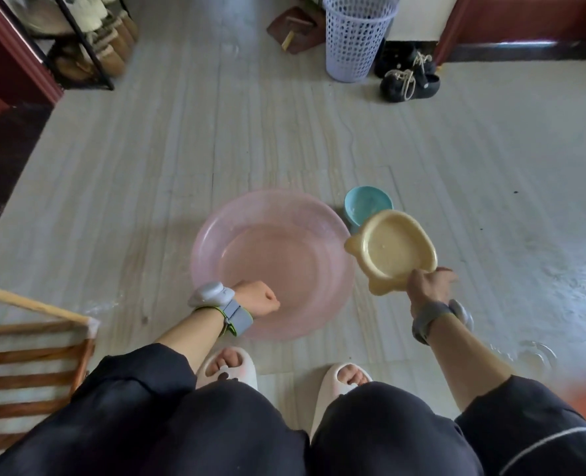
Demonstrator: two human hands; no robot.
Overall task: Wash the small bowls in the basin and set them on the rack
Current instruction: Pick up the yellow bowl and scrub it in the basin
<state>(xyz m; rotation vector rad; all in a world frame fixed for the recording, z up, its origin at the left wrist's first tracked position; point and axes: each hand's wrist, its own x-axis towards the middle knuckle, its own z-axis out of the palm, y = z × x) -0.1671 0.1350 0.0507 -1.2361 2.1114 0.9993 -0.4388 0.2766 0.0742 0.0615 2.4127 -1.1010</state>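
Head view: your right hand pinches the near edge of the yellow bowl, fingers curled round its rim. The bowl hangs in the air just right of the pink basin, tilted so its hollow faces you. Holding it by one edge at that slant looks suited to tipping it into the water or letting it drain; which of the two, you cannot tell from here. The bowl has nothing in it beyond what may be a few drops.

Your left hand hovers over the near rim of the basin, fingers curled under into a loose fist with nothing visible in it. It seems poised to steady the basin or to scrub.

The basin sits on the floor in front of your feet and holds shallow, clear water, with no bowl in it. The blue bowl stands upright on the floor just beside the basin's far right rim, partly hidden behind the yellow one, with a little pale residue inside. The wooden rack waits at your left, well apart from both bowls, and no bowl shows on the part in view.
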